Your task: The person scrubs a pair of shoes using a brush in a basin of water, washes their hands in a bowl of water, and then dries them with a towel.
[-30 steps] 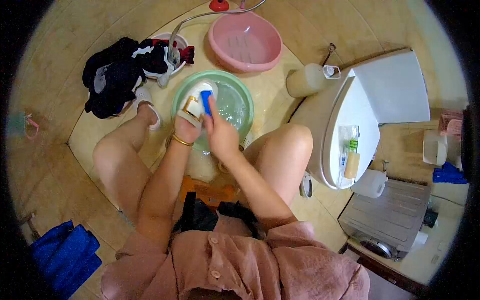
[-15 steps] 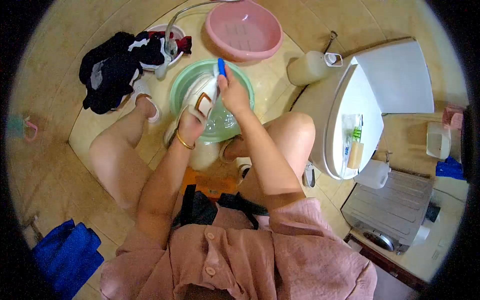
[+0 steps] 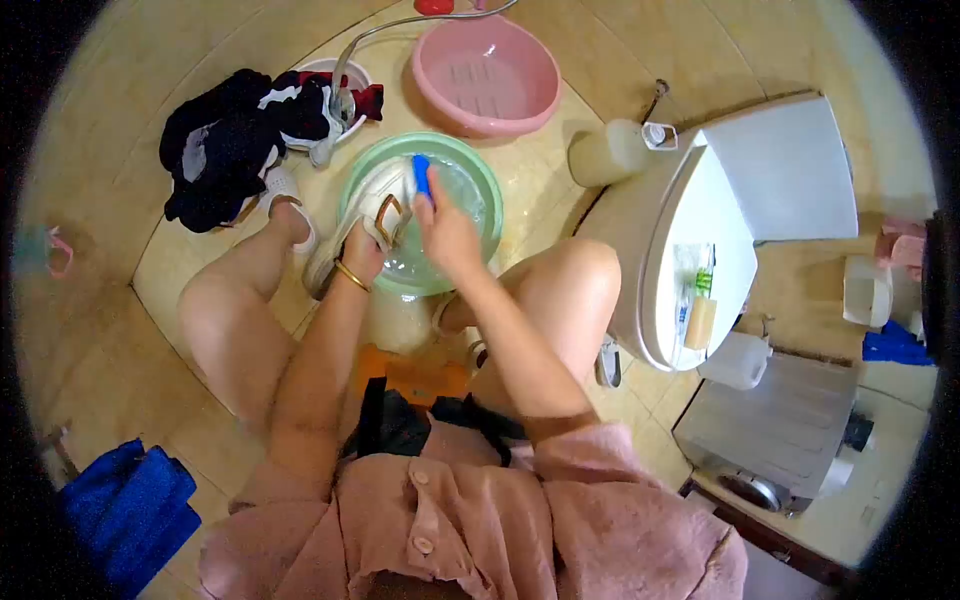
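Observation:
My left hand (image 3: 362,254) is closed around a white shoe (image 3: 372,192) with a brown-edged patch, tilted over the left side of a green basin (image 3: 496,205). Water shows in the basin. In my right hand (image 3: 450,238) is a brush with a blue handle (image 3: 421,174), held against the shoe's upper end. Its bristles are mostly hidden by the handle and the shoe.
A pink basin (image 3: 540,110) stands behind the green one. Dark clothes (image 3: 222,150) pile at the left beside a shower hose (image 3: 345,55). To the right are a cloudy jug (image 3: 600,155) and a toilet (image 3: 640,270) with packets on its lid.
My right hand has moved down and slightly left along with the brush. The shoe now leans further left and lower, with its dark-edged sole side showing more.

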Motion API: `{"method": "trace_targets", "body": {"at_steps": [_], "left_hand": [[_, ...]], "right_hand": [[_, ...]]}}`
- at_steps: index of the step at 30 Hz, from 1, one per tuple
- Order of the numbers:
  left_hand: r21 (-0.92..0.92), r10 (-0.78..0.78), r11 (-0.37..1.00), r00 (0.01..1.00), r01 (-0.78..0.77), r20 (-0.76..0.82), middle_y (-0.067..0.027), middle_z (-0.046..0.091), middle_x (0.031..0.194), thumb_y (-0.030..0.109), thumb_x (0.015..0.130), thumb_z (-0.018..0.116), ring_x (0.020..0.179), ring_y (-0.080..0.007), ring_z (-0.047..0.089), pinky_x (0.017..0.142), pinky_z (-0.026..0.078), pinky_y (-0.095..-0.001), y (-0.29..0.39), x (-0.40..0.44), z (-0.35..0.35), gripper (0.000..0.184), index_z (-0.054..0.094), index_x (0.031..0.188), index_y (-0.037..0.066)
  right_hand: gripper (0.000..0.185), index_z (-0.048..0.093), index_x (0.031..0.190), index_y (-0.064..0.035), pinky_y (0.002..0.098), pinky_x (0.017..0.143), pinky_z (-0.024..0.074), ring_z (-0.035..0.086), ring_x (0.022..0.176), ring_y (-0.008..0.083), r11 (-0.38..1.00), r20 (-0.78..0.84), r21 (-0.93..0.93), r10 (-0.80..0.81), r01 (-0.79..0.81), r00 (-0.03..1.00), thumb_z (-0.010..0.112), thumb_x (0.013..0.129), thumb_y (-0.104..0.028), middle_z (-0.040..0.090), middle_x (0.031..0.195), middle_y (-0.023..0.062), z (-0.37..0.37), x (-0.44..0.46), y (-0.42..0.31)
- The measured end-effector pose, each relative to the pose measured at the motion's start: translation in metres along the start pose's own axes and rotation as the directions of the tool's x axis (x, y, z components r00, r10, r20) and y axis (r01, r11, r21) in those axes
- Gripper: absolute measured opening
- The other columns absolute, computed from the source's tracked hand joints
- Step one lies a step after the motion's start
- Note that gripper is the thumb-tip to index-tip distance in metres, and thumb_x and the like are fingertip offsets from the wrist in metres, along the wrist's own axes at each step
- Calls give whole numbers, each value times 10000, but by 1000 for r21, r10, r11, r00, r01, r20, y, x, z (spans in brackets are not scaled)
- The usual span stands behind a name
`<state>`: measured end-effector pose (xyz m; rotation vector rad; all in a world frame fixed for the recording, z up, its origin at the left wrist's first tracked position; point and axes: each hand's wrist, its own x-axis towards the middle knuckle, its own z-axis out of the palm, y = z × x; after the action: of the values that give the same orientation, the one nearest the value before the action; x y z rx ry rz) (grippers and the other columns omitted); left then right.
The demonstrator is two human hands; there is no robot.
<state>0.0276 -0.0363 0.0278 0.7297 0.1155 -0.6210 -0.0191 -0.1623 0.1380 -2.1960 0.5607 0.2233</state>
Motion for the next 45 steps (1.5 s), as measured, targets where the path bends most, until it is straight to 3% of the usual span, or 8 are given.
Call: {"method": "trace_targets", "body": {"at_steps": [8,9,11,23,29,35,37,45], "left_hand": [[40,-19,999,998,22,-66,-88,582,1208,281,948,457,1096,-213,565,934,465,-357,-19,-11,-18,390,501,1264,58],[666,195,691,960,-281,203,-95,582,1205,272,951,438,1097,-222,565,941,461,-360,-3,-12,-22,391,500,1257,37],[15,-21,1000,994,22,-108,-105,552,1252,288,954,422,1141,-232,539,967,446,-362,13,-11,8,424,477,1278,20],[64,70,995,994,-76,89,-106,487,1332,287,966,420,1204,-223,493,1019,402,-340,18,-24,42,461,410,1350,33],[18,-35,999,998,36,-54,-117,552,1241,271,967,409,1092,-233,566,931,472,-348,-12,-10,-48,403,467,1288,36],[-240,-88,957,952,162,293,-111,551,1250,287,945,422,1122,-245,548,941,472,-383,-12,-2,-76,422,482,1280,37],[-244,-148,958,989,151,30,-121,553,1249,282,944,424,1113,-254,558,943,479,-398,-4,8,-70,432,467,1295,34],[-92,-122,987,986,133,113,-150,507,1295,256,945,431,1159,-260,527,998,434,-400,13,0,-35,451,421,1317,1]], "right_hand": [[500,410,1367,-87,480,869,441,569,1018,434,986,-122,111,-108,121,987,392,942,-349,578,1123,281,2,82,53],[507,382,1384,-94,490,852,447,579,984,446,986,-86,105,-120,129,989,397,942,-342,593,1067,296,1,71,45],[520,349,1402,-100,512,793,465,602,883,460,985,-177,-17,-170,170,970,408,940,-331,613,952,310,1,27,18],[473,414,1384,-157,399,642,492,631,700,324,970,-247,2,-235,243,940,413,950,-346,649,902,191,-1,61,45],[444,434,1374,-223,242,384,234,317,455,82,940,488,255,79,-229,869,426,957,-375,421,647,-25,-37,84,32],[436,429,1379,-241,245,389,215,296,469,84,937,366,242,152,-251,918,431,961,-364,461,700,-25,-31,72,45],[499,427,1368,-78,346,857,439,571,989,266,882,290,349,220,-317,931,444,940,-333,608,1160,162,-42,69,37],[511,381,1389,-85,411,973,398,511,1149,403,972,-29,103,-209,211,978,410,953,-351,527,1237,264,-37,-14,13]]}}
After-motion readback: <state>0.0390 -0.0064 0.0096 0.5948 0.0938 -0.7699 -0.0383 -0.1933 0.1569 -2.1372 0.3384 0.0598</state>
